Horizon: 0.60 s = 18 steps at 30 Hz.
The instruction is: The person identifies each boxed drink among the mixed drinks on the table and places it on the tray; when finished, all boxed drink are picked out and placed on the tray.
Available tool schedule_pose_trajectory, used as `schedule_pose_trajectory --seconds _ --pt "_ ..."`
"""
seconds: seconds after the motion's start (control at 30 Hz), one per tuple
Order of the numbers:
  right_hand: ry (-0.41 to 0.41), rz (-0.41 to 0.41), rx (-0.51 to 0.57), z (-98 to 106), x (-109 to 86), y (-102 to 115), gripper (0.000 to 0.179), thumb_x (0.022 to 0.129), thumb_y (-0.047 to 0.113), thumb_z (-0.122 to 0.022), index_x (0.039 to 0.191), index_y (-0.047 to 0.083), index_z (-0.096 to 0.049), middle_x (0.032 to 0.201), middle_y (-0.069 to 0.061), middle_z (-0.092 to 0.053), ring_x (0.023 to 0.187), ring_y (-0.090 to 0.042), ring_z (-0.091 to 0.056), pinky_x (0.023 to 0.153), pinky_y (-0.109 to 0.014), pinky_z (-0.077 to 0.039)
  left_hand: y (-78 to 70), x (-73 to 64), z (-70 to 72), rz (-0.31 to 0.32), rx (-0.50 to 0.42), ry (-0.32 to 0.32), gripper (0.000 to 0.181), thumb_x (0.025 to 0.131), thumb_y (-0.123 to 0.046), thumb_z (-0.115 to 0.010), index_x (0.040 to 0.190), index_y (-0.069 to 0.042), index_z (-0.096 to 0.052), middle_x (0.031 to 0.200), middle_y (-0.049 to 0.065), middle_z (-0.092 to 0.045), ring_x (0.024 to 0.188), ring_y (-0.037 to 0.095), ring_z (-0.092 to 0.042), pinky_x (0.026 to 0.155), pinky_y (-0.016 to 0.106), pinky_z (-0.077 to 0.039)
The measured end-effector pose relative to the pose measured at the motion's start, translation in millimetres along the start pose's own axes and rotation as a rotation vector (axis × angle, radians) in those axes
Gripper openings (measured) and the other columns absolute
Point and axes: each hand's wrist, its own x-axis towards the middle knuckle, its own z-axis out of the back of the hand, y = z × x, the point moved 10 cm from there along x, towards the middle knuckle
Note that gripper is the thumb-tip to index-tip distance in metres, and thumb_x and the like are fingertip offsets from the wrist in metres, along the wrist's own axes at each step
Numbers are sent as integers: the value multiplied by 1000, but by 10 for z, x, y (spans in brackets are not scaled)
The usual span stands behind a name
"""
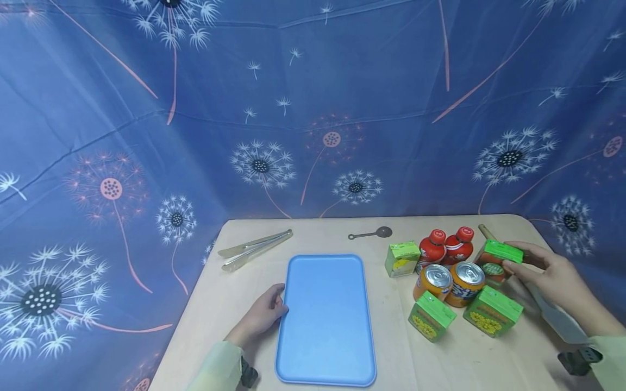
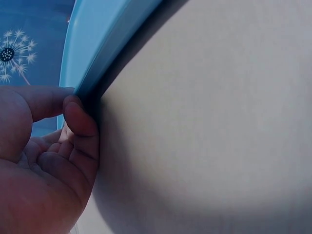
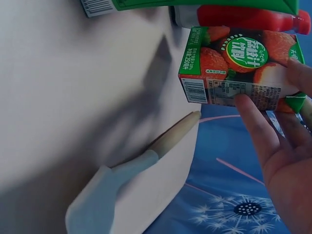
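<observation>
My right hand (image 1: 557,277) grips a green-topped litchi juice box (image 3: 239,68) by its side, fingers and thumb around it. In the right wrist view the box appears lifted off the table. At the left edge of a blue tray (image 1: 325,320), my left hand (image 1: 264,312) pinches the rim between thumb and fingers. Beside the juice box stand two red bottles (image 1: 458,247) and two orange soda cans (image 1: 464,285). Two green boxes with yellow flowers (image 1: 491,312) are in front of the cans. A green-yellow drink box (image 1: 402,259) stands left of the bottles.
A spatula (image 1: 550,312) with a wooden handle lies under the right forearm, near the table's right edge. Metal tongs (image 1: 256,250) lie at the back left. A dark spoon (image 1: 374,233) is at the back. A blue dandelion-print cloth (image 1: 313,108) hangs behind the table.
</observation>
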Motion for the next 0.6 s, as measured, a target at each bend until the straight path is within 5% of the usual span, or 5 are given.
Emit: schedule_pose_trajectory --seconds 0.07,0.2,0.3,0.43,0.6 --pt "-14 -4 -1 34 -6 16 72 103 41 -67 156 -1 -42 136 -34 -53 120 -62 -48 78 -63 -50 -7 -2 1 -8 -3 0 62 103 -11 -63 156 7 -37 88 3 -57 75 16 -56 67 28 -47" --pt "-36 -2 -3 108 -14 58 71 102 40 -68 156 -1 -44 137 -33 -52 115 -56 -52 65 -31 -53 6 0 0 -7 -5 1 64 101 -12 -67 155 5 -38 89 3 -57 75 16 -55 65 28 -47" --pt "-43 2 -2 148 -16 81 71 102 39 -70 155 -2 -45 136 -34 -53 107 -35 -59 59 -19 -47 30 5 0 5 -3 2 66 100 -14 -69 156 4 -38 90 3 -57 76 16 -54 66 28 -46" --pt "-43 9 -11 184 -27 110 71 101 38 -71 153 -3 -46 135 -34 -55 104 -24 -59 60 -22 -48 42 9 3 5 5 -1 67 99 -14 -70 156 4 -39 90 3 -57 78 17 -54 69 29 -46" --pt "-35 1 -5 206 -48 143 73 102 40 -69 155 -2 -43 137 -37 -52 118 -59 -50 72 -55 -53 45 12 5 -3 0 -5 66 100 -13 -69 155 4 -39 90 3 -57 78 18 -54 70 30 -46"
